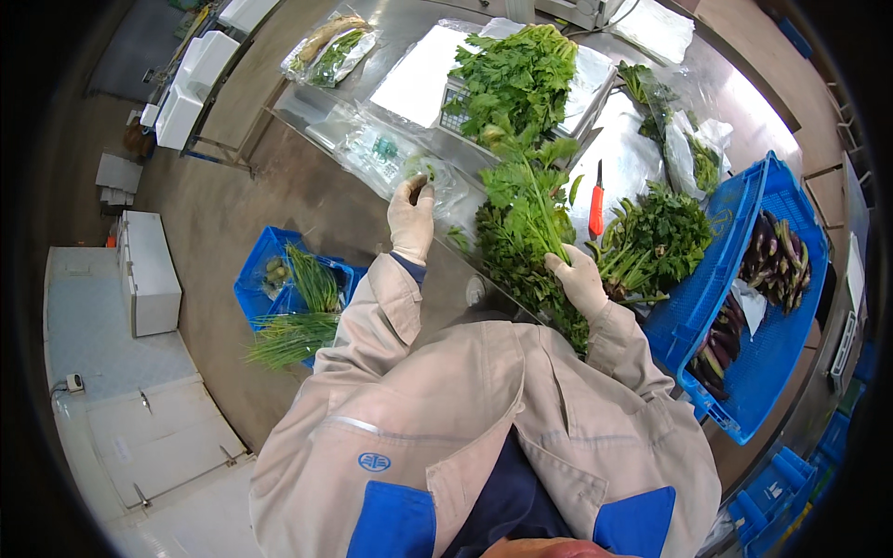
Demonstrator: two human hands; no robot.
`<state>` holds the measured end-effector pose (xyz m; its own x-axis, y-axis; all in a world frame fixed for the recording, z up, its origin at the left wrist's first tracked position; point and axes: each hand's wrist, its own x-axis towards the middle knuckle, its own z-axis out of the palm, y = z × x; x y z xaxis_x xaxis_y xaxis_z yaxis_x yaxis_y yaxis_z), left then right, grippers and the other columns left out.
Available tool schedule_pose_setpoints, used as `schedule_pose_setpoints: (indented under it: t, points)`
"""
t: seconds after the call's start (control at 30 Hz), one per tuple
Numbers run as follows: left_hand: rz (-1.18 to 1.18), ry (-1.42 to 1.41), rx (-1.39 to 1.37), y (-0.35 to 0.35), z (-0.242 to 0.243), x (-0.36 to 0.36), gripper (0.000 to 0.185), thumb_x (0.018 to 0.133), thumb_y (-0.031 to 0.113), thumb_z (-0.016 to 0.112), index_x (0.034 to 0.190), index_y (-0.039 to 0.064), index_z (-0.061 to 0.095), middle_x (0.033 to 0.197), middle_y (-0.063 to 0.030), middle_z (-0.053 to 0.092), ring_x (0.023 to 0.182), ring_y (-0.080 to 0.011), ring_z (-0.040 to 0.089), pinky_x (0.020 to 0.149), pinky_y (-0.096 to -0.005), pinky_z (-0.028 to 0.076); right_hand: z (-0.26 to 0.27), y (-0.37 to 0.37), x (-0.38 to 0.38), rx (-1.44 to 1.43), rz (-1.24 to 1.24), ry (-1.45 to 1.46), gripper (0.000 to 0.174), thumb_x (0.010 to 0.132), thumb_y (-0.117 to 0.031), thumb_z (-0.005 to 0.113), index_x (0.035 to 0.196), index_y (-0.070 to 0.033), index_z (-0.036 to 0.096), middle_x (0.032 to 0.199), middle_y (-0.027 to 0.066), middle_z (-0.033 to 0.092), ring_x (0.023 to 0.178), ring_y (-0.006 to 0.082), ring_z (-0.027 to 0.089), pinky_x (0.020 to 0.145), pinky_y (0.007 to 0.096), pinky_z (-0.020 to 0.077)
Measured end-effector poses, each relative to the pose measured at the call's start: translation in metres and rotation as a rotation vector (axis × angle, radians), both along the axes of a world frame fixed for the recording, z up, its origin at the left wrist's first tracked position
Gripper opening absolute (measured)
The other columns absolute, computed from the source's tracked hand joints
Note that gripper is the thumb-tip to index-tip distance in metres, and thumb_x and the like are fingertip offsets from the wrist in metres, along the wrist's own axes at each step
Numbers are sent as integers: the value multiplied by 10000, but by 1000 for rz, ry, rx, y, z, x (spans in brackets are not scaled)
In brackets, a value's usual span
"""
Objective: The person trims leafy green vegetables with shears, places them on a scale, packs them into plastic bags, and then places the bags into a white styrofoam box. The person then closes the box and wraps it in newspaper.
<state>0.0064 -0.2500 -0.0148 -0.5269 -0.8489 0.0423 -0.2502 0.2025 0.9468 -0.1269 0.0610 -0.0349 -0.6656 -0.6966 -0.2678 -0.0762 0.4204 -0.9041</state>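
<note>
My left hand (411, 216), in a pale glove with darkened fingertips, is at the table's front edge beside clear plastic bags (380, 150); a small green scrap is by its fingertips, and whether they grip it is unclear. My right hand (578, 275), also gloved, holds the stems of a leafy celery stalk (534, 195). Beneath the stalk lies a heap of darker leafy greens (495, 240). Bunched celery (520, 77) rests on a digital scale (453, 104) further back. A red-handled knife (596, 209) lies to the right, near another bunch of leafy greens (666, 237).
At the right, a tilted blue plastic crate (725, 230) holds eggplants (767, 258). Bagged vegetables (331, 49) lie at the back left, more greens in plastic (698, 153) at the right. On the floor at left, blue crates (254, 282) contain green onions (310, 279).
</note>
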Motion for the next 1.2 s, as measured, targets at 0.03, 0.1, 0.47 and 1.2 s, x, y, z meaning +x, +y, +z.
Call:
schedule_pose_setpoints:
  t: [0.03,0.1,0.47,1.2]
  points:
    - [-59,-44,-81,11,21,-3,273,964,105,714,1215,-4,726,1086,-133,765,973,-192,722,898,-288,545,3,-1,1,3,-12,20,393,1008,-316,682,1222,13,692,964,200,747,926,355,706,849,425,521]
    - [-152,-47,-221,35,61,-17,185,955,176,747,1084,51,794,957,-102,774,880,-183,733,823,-304,560,3,-4,3,13,-16,62,383,1008,-323,680,1219,-4,694,994,209,746,946,395,700,855,437,523]
    - [-243,-33,244,36,64,-74,356,939,262,775,1151,-24,768,958,-98,782,819,-169,684,781,-311,539,7,-2,18,-2,-17,324,369,959,-284,738,1219,-26,692,1133,216,720,1068,399,677,927,455,534]
    - [-924,-253,-252,5,93,-74,199,935,140,791,1033,-23,729,907,-31,749,753,-108,656,731,-285,537,26,41,19,46,9,318,307,963,-256,714,1170,-29,709,1030,238,713,1003,422,680,873,480,533]
